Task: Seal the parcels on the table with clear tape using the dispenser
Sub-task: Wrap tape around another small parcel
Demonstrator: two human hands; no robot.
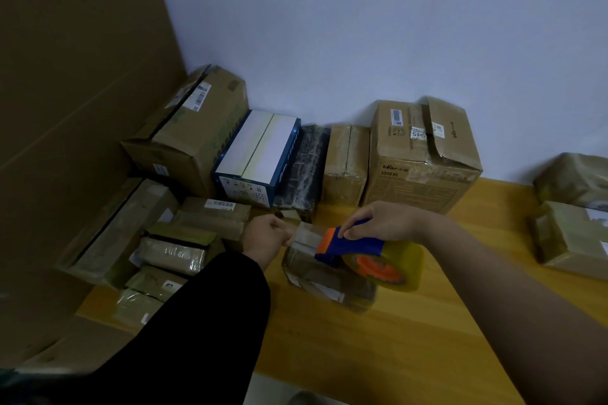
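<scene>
tape dispenser (352, 245), blue with an orange mouth, sits over a brown parcel (329, 283) near the middle of the table (378, 348); whether it touches the parcel cannot be told. its long axis runs across the view, with the orange mouth pointing left and the roll of clear tape (399, 268) at its right end, slightly nearer the person. the right grip (385, 222) is closed over the blue handle from above, fingers curled round it. a short strip of tape (309, 233) stretches left from the mouth to the left grip (265, 237), which pinches the free end; a black sleeve (204, 322) covers that arm. the parcel is shiny with tape and its long axis slants from far left to near right.

nearer than the dispenser, yellow wood shows as far as the table's near edge, which slants across the bottom of the view. wood shows to the right of the dispenser too, up to two brown parcels (572, 233) at the right edge of the view. left of the dispenser, small taped packets (174, 253) lie crowded together, with a long flat carton (125, 230) beyond them.

behind the dispenser a row stands against the wall (362, 26): a big carton (194, 128) at the left, a blue and white box (260, 154), a black wrapped parcel (306, 164), a small brown box (345, 161) and a tall carton (424, 154) with a lifted flap. a narrow strip of wood separates this row from the dispenser. a large cardboard sheet (65, 76) closes off the far left.
</scene>
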